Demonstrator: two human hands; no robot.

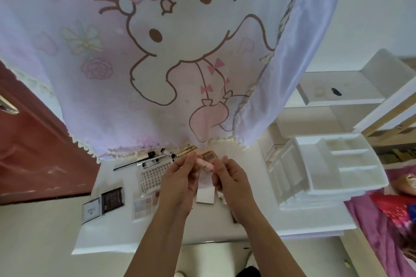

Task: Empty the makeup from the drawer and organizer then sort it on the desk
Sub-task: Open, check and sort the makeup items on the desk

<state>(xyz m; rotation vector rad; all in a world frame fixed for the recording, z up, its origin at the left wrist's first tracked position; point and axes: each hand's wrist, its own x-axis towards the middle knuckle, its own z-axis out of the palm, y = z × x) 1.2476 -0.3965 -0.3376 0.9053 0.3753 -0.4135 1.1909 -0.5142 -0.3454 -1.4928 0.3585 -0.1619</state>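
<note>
- Pink tube (pixel 206 163): being held above the white desk (pixel 108 238); the left hand (pixel 179 179) is pinching one end and the right hand (pixel 230 181) is pinching the other.
- Dark palette (pixel 112 198) and pale palette (pixel 143 206): lying side by side, left of the hands.
- White organizer (pixel 290 173): standing at the desk's right.
- Cartoon-print curtain (pixel 157 51): hanging behind.

Both bare arms (pixel 157 243) reached forward side by side, left hand (pixel 180 179) and right hand (pixel 230 177) were close together, backs up, fingers curled, each pinched one end of a small pink tube (pixel 206 163)
</note>
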